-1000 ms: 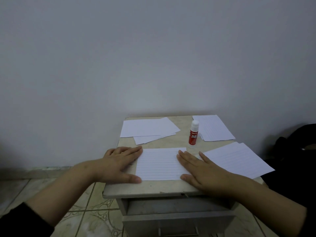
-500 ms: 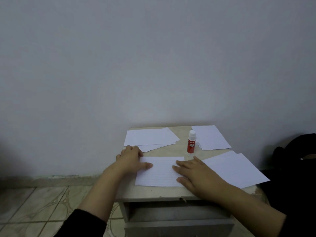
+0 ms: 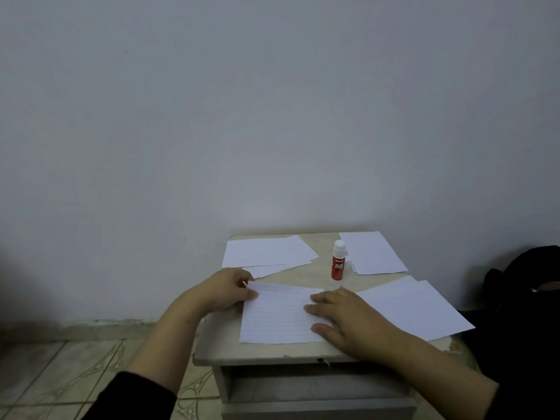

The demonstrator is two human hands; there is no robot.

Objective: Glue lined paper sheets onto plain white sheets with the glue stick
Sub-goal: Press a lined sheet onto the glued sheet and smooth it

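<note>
The glue stick (image 3: 338, 263) is showing a red body under a white cap. The lined sheet (image 3: 278, 316) is showing faint ruling on white. The surface (image 3: 321, 275) is looking beige, the floor tiles (image 3: 60, 374) are showing pale swirls, and the sleeve (image 3: 133, 398) is reading black.

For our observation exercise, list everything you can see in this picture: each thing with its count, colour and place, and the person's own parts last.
Table: one, beige, against the wall, drawer below.
Lined sheet: one, white, front centre of table.
Plain sheets: small stack, white, back left.
Back-right sheets: small stack, white, faintly lined, back right.
Front-right sheets: overlapping, white, front right, past the table edge.
Glue stick: one, red with white cap, upright, back centre.
Dark object: black, on the right; cannot tell what.
Floor: patterned tiles, lower left.
Left hand: pinches the lined sheet's far left corner.
Right hand: flat on its right side.
</note>
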